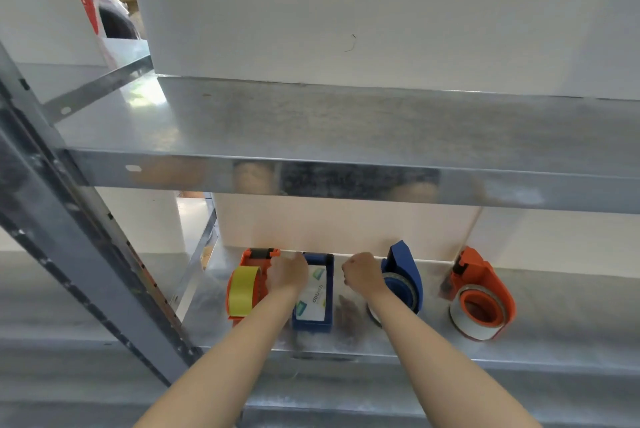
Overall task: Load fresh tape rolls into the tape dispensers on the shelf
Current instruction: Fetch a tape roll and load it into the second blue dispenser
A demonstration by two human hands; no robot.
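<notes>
Lower centre of frame: four tape dispensers in a row on the lower metal shelf [554, 306]. From the left:
- orange dispenser [258, 263] with a yellow tape roll [242, 292]
- blue dispenser [329, 277] with a white label
- second blue dispenser [403, 265] with a clear roll
- right orange dispenser [485, 275] with a white roll [474, 327]

Left hand [289, 272] lies against the first orange dispenser; can't tell its finger state. Right hand [362, 273] has its fingers curled in, with nothing seen in them, just beside the second blue dispenser.

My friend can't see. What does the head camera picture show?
Two bare hands reach onto a metal shelf with four tape dispensers. The left hand lies between an orange dispenser and a blue dispenser; the right hand is curled.
</notes>
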